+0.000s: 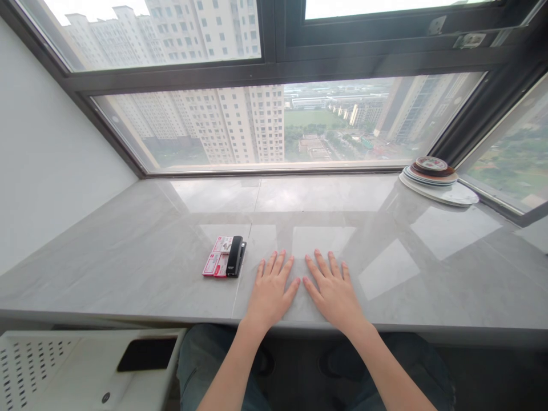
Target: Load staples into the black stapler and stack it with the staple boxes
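- The black, oblong stapler [234,257] is set forward-left of the left hand [269,294], its long axis pointed roughly away from the person.
- Red-and-white cardboard-looking boxes [214,265] are placed on its left.
- The right hand [334,294] is farther off; both are laid flat, fingers spread, nothing held.

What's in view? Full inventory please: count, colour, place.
Stapler: one, black, on the ledge, left of the hands
Small boxes: several, exact count unclear, red-pink and white, beside the stapler
Ledge: one, grey marbled, under the window
Stack of round flat pieces: one, white, brown and reddish, far right corner
Window frame: one, dark grey, behind the ledge
Buildings: several, mostly beige, outside
Wall: one, white, left
Slotted unit: one, white, lower left
Black rectangle: one, on the slotted unit
Trouser legs: two, dark blue-grey, below the ledge
Left hand, right hand: one each, bare, palms down on the ledge
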A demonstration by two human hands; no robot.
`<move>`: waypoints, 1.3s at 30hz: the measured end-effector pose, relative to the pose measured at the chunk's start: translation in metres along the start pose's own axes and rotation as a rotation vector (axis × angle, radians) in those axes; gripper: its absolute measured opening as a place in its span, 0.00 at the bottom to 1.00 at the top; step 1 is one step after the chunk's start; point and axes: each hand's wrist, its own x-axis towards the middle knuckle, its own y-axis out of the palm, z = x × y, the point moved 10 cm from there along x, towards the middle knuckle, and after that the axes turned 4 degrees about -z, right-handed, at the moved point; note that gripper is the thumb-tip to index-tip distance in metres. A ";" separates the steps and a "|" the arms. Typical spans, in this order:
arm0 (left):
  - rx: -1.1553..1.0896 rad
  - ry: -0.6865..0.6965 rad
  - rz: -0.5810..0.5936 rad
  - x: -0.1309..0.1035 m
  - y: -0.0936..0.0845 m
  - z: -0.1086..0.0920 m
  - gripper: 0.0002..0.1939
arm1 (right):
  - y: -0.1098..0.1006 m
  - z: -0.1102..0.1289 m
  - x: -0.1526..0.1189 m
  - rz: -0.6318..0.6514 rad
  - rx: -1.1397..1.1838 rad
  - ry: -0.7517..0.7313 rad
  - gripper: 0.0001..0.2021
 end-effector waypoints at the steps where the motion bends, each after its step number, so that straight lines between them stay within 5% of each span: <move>1: -0.001 0.000 -0.001 0.000 0.000 0.000 0.29 | 0.000 0.000 0.000 -0.001 0.000 0.000 0.30; 39: -0.003 0.016 -0.006 -0.002 -0.001 -0.003 0.30 | -0.002 -0.007 0.003 0.005 0.108 0.065 0.29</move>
